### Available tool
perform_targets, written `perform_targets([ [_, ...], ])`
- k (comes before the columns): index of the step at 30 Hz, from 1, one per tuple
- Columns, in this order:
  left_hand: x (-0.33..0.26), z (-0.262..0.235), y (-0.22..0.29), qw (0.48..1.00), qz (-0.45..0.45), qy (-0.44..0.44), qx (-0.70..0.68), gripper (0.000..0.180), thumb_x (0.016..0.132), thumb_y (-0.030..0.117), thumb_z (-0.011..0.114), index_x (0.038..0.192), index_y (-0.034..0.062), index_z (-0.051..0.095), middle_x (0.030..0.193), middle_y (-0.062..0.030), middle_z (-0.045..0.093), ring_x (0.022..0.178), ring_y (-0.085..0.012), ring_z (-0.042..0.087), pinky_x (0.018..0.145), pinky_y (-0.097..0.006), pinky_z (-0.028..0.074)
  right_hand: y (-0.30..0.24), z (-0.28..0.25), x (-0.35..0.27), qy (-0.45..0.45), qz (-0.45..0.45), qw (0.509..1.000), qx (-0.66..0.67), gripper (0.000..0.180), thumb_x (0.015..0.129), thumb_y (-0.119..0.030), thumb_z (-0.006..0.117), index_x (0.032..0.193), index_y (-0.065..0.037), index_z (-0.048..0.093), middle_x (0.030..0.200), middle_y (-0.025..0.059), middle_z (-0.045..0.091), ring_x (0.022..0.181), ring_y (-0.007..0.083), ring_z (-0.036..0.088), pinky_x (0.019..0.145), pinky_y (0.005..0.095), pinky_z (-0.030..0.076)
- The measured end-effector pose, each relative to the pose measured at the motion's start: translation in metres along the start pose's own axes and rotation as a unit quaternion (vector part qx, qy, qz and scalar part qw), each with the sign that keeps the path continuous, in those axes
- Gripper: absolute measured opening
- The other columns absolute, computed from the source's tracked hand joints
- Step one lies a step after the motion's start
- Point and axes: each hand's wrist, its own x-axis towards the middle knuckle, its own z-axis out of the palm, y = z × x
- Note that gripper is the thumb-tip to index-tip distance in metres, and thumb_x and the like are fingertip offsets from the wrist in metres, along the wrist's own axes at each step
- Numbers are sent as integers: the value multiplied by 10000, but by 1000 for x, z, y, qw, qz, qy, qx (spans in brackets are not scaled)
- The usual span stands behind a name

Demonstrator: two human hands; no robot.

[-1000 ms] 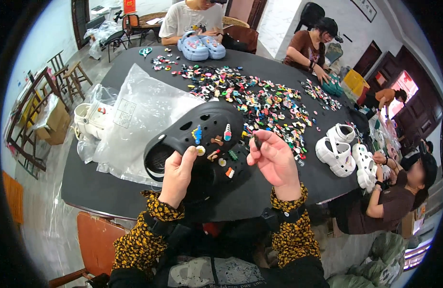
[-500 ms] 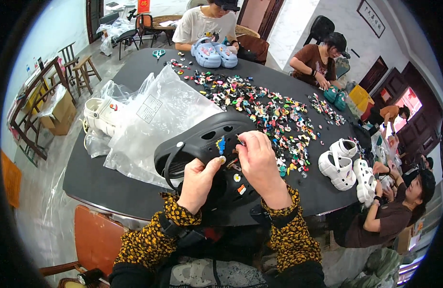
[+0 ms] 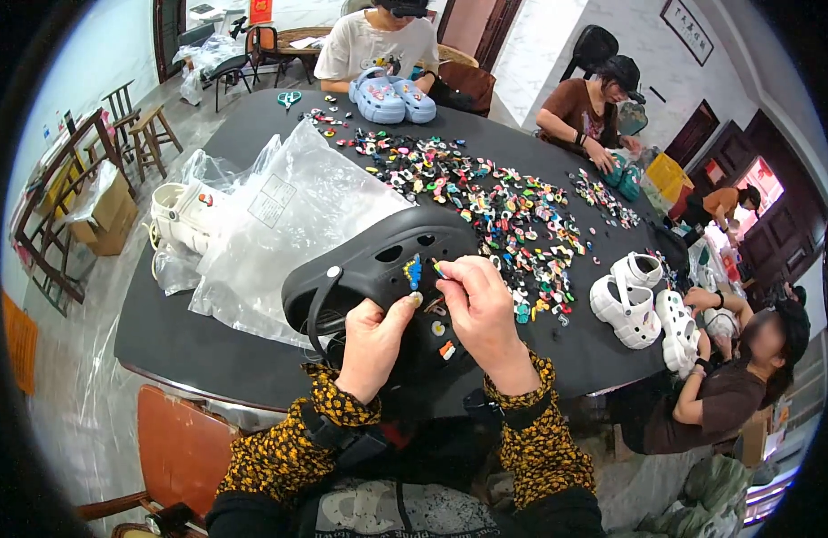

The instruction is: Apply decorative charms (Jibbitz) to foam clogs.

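A black foam clog [image 3: 375,240] with large holes and a heel strap lies tilted over the near side of the table. My left hand [image 3: 375,348] holds its near side, thumb on top beside a small pale round charm [image 3: 416,299]. A blue dinosaur-like charm [image 3: 413,269] sits on the clog's upper. My right hand [image 3: 486,316] is closed, thumb and forefinger pinching a small dark charm [image 3: 438,268] with a bit of colour at the clog's upper. Below, partly hidden by my hands, another black clog carries a flower charm [image 3: 438,329] and an orange-and-white charm [image 3: 446,350].
Loose colourful charms [image 3: 513,215] spread over the dark table [image 3: 226,359]. A clear plastic bag [image 3: 279,215] and white clogs [image 3: 176,215] lie left; more white clogs [image 3: 626,309] stand right. Several people work around the table, one behind light-blue clogs [image 3: 378,99]. Green-handled scissors [image 3: 289,99] lie far left.
My right hand has shifted slightly left, its pinched charm tilting at the clog's upper. My left hand keeps its hold. The whole view has moved a little.
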Motion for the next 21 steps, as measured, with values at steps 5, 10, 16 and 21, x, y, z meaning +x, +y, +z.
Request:
perform_targets([
  [5, 6, 1, 7, 997, -32, 10, -77, 171, 901, 121, 613, 963, -30, 666, 901, 0, 657, 790, -42, 558, 692, -214, 435, 0, 4, -11, 22, 34, 999, 30, 180, 778, 32, 671, 937, -8, 596, 898, 136, 591, 846, 309, 582, 759, 385, 483],
  [10, 8, -1, 5, 997, -50, 10, -62, 151, 903, 115, 610, 959, -12, 671, 917, -15, 673, 818, -64, 581, 737, -227, 446, -1, 14, -16, 47, 43, 997, 47, 181, 765, 43, 684, 908, -9, 586, 889, 136, 590, 829, 307, 583, 750, 388, 485],
  [16, 9, -4, 4, 995, -50, 13, -84, 149, 910, 118, 600, 973, 3, 670, 945, -27, 681, 854, -84, 602, 781, -248, 458, -1, 12, -12, 96, 0, 995, 7, 178, 774, 36, 691, 909, -15, 588, 882, 130, 592, 803, 293, 584, 722, 373, 485],
  [21, 12, -3, 0, 994, -67, 12, -87, 166, 918, 125, 587, 994, -1, 662, 963, -37, 681, 858, -89, 605, 788, -250, 462, 4, 0, -12, 120, 82, 987, 68, 162, 795, 40, 683, 915, -13, 587, 870, 101, 584, 760, 223, 569, 672, 303, 480],
])
